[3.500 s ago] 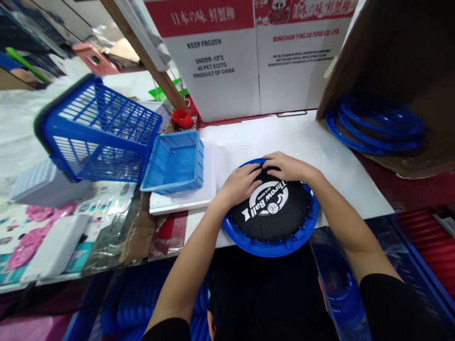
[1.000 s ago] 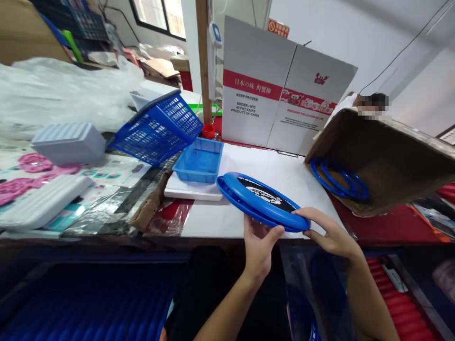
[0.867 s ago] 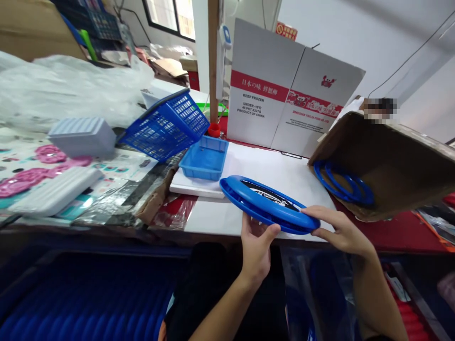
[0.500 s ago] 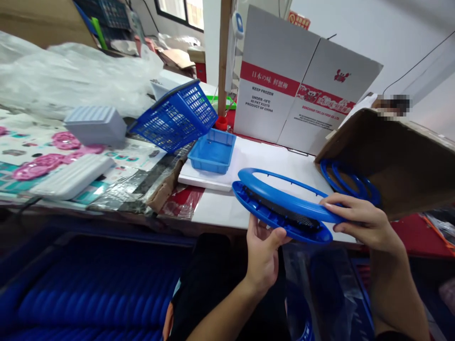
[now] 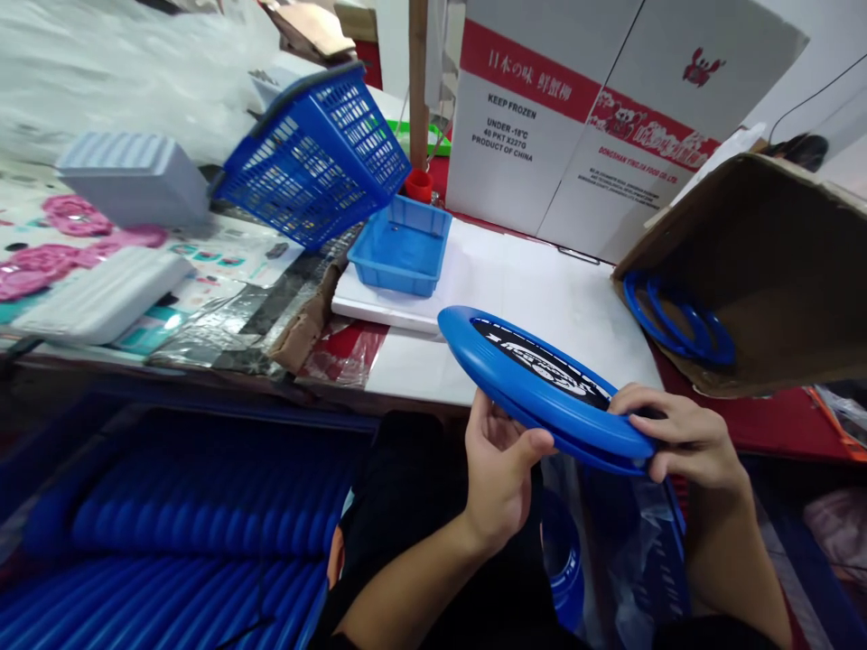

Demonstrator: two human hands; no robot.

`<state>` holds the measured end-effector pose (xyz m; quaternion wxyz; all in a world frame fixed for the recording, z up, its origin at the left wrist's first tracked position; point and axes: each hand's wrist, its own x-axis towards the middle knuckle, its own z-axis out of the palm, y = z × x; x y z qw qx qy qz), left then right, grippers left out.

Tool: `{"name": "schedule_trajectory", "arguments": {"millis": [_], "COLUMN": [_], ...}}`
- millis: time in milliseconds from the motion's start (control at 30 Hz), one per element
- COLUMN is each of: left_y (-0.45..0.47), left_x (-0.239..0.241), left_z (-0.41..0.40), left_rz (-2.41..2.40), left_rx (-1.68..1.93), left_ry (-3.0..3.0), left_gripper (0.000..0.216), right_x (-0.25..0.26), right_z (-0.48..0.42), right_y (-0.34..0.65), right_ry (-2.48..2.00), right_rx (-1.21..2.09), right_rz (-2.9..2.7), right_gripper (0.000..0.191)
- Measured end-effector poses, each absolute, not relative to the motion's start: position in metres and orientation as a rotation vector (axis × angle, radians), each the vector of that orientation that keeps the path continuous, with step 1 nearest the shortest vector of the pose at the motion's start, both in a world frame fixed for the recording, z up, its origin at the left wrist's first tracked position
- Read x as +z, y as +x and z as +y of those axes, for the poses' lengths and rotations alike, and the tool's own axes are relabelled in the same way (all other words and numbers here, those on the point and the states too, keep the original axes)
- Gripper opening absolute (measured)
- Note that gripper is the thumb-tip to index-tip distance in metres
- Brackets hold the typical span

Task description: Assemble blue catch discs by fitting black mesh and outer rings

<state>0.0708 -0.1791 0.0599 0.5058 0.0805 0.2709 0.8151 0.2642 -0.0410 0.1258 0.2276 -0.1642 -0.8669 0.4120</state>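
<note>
Both hands hold a blue round disc (image 5: 501, 366) with a black mesh centre and white print, tilted above the near edge of the white table (image 5: 542, 298). My left hand (image 5: 501, 465) grips its near rim from below, thumb on the edge. My right hand (image 5: 684, 438) grips the right rim, fingers over the top. The disc's two blue rings lie pressed together.
A small light-blue tray (image 5: 399, 248) sits on a white board, a tipped blue mesh basket (image 5: 315, 158) behind it. A brown carton (image 5: 765, 271) on its side holds blue rings (image 5: 677, 316). A white frozen-food box (image 5: 575, 117) stands behind. Stacked blue rings (image 5: 176, 551) lie below left.
The upper blue ring, lifted apart half a second ago, is now closed down on the disc. The disc has come off the table towards me since 3.5 s ago.
</note>
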Motion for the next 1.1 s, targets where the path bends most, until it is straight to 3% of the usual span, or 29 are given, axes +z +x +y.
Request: {"name": "schedule_trajectory", "arguments": {"millis": [333,500,1100], "left_y": [0.071,0.069,0.072], "left_x": [0.062,0.061,0.060], "left_z": [-0.179,-0.178,-0.177], "left_rz": [0.606,0.589,0.608], "left_rx": [1.978,1.987,2.017], "left_ry": [0.191,0.201,0.249], "left_gripper": [0.068,0.064,0.079], "right_x": [0.127,0.120,0.115], "right_z": [-0.046,-0.050,-0.056], "right_y": [0.265,0.265,0.272], "right_ry": [-0.034,-0.048,-0.165], "right_rx": [0.928,0.875,0.750], "right_rz": [-2.533,-2.486,-2.434], "right_gripper": [0.048,0.048,0.043]}}
